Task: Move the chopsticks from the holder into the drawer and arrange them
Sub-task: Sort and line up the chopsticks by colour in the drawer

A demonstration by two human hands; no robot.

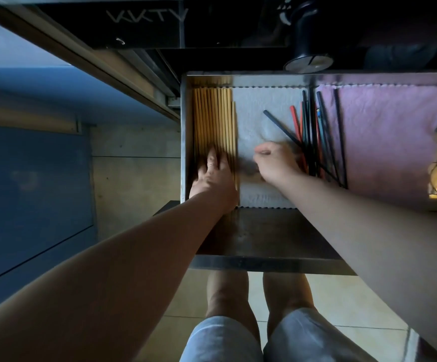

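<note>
Pale wooden chopsticks (213,121) lie side by side in the left of the drawer (264,261), long axes running front to back, with the left grip (212,176) pressed flat and open on their near ends. Coloured chopsticks (314,142) lie crossed just right of the right grip (274,163), the nearer one. Its fingers are curled; whether they hold a stick cannot be told.
</note>
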